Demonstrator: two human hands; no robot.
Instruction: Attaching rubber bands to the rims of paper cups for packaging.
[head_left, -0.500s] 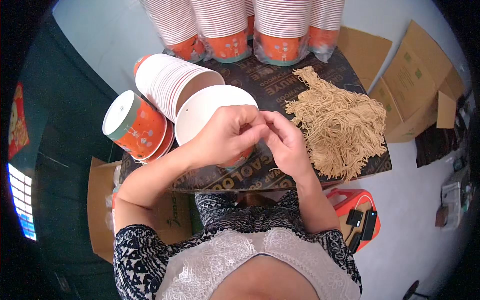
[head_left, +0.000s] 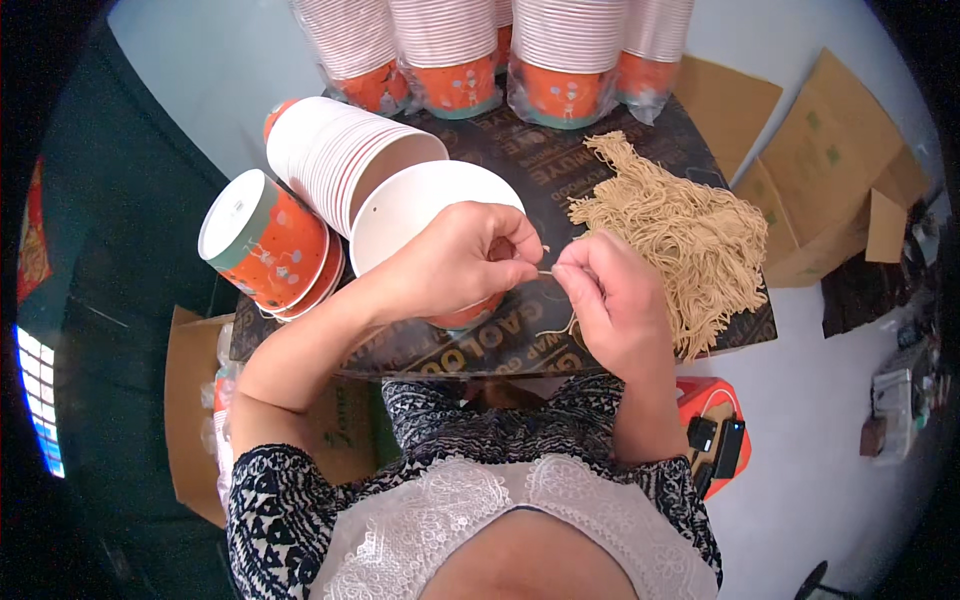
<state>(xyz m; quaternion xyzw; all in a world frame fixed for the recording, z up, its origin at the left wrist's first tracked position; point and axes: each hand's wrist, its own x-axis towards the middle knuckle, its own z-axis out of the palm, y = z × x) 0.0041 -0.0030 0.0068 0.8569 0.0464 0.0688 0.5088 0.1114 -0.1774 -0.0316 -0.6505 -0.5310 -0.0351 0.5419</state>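
Observation:
A thin tan cord (head_left: 546,273) is stretched across the short gap between my hands. My left hand (head_left: 465,255) is closed in a pinch on one part of it, in front of a paper bucket (head_left: 415,205) with a white inside and a small hole near its rim. My right hand (head_left: 618,305) pinches the cord from the other side, and a loose piece hangs below its fingers. The bucket's orange outside shows only partly under my left hand. Right of my right hand lies a heap of tan cords (head_left: 690,240).
A nested stack of white-rimmed buckets (head_left: 335,160) lies on its side behind. Several orange buckets (head_left: 275,245) are nested at the left. Bagged stacks (head_left: 565,90) stand along the back of the dark table (head_left: 540,160). Cardboard boxes (head_left: 830,150) are at the right.
My hands have drawn apart, with the right hand moving to the right. The cord between them now shows. The bucket stays beneath my left hand.

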